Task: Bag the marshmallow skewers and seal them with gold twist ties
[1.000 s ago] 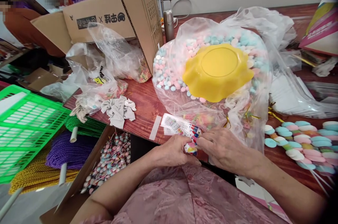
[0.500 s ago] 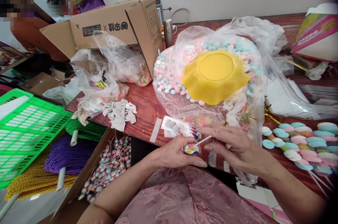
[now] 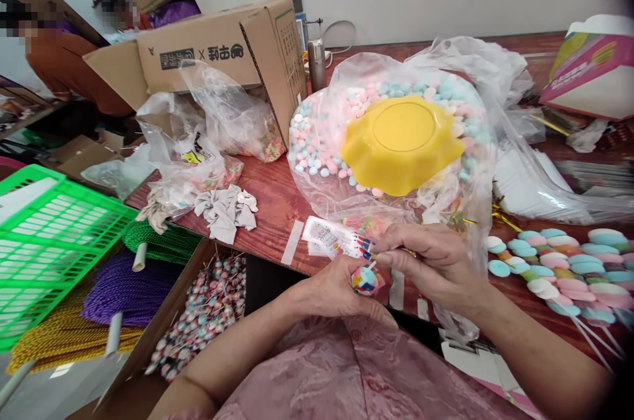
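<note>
My left hand (image 3: 329,291) is closed around a small wrapped lollipop (image 3: 365,280) with a colourful printed wrapper, its white stick pointing up toward the right. Thumb and forefinger of my right hand (image 3: 438,265) are pinched together right at the stick. A thin gold strip, which looks like a twist tie, shows between those fingers, though most of it is hidden. Just behind my hands lies a stack of printed wrappers (image 3: 327,236) on the table. Beyond it, a yellow scalloped bowl (image 3: 403,133) rests upside down on a clear bag of pastel candies (image 3: 317,149).
Marshmallow-like skewers (image 3: 564,268) lie at the right. An open cardboard box (image 3: 212,43), plastic bags (image 3: 171,136) and crumpled paper (image 3: 225,212) are on the left. Below the table edge are a box of lollipops (image 3: 208,308) and a green basket (image 3: 54,235). A person (image 3: 74,70) is farther back.
My right fingers have closed from a spread position into a pinch at the stick. The lollipop has turned and shifted slightly right in my left hand.
</note>
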`<state>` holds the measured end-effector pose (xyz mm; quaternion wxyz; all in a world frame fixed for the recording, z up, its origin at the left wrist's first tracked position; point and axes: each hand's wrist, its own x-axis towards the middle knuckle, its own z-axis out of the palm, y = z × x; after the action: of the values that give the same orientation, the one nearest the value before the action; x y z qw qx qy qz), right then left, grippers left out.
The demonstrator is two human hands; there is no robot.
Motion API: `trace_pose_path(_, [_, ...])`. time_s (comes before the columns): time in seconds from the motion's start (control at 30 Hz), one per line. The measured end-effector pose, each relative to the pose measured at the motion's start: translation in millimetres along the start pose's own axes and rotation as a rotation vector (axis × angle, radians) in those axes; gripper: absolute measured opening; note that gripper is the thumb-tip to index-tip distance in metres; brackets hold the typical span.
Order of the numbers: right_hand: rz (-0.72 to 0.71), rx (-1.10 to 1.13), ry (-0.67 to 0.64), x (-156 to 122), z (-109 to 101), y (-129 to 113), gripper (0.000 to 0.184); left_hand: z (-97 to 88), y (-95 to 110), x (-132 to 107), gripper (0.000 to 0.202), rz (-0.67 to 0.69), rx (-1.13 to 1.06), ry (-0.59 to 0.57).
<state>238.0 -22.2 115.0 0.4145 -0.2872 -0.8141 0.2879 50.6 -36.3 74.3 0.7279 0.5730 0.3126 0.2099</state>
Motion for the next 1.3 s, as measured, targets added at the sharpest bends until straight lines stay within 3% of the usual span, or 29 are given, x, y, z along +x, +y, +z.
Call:
trace_pose_path(0.1, [0.01, 0.014, -0.058, 1.4, 13.7, -0.2, 0.018, 1.2, -5.0, 3.4, 0.038, 0.044, 0.017, 0.054])
trace_pose_path(0.23, [-0.005, 0.012, -0.118, 1.0, 30.0, 4.5, 0.025, 0.8, -12.6, 9.1, 0.04, 0.104, -0.012, 0.034])
trace_pose_path(0.37, [0.022, 0.074, -0.122, -1.0, 29.7, 14.3, 0.022, -5.8, -11.7, 6.1, 0.044, 0.112, -0.04, 0.033])
trace_pose_path(0.47, [0.107, 0.148, -0.052, -1.7, 22.1, 21.5, 0.02, -12.7, -8.2, -2.8, 0.051, 0.14, 0.005, 0.109])
trace_pose_path(0.6, [0.212, 0.186, 0.05, -1.8, 19.6, 28.3, 0.022, -14.0, -15.4, -11.8, 0.04, 0.094, -0.011, 0.243])
trace_pose_path(0.77, [0.159, 0.116, 0.054, -4.3, 35.2, 28.1, 0.023, -4.5, -31.3, -9.4, 0.053, 0.058, -0.11, 0.384])
trace_pose_path(0.9, [0.137, 0.001, 0.073, -10.3, 35.7, 22.6, 0.016, -0.9, -30.4, -7.3, 0.055, 0.092, -0.095, 0.409])
trace_pose_path(1.0, [0.292, 0.062, 0.249, -20.8, 33.7, 19.3, 0.027, -3.6, -24.7, -6.5, 0.054, 0.051, -0.219, 0.506])
trace_pose_path(1.1, [0.404, 0.12, 0.412, -32.1, 47.4, 16.3, 0.025, -6.5, -20.8, -6.1, 0.05, 0.07, -0.228, 0.547])
trace_pose_path(1.2, [0.399, 0.127, 0.401, -35.9, 71.5, 13.7, 0.006, -5.3, -21.9, -8.0, 0.046, 0.146, -0.066, 0.527])
trace_pose_path(1.3, [0.395, 0.189, 0.414, -31.2, 85.5, 13.7, 0.019, -3.5, -27.6, -13.0, 0.051, 0.157, -0.053, 0.568])
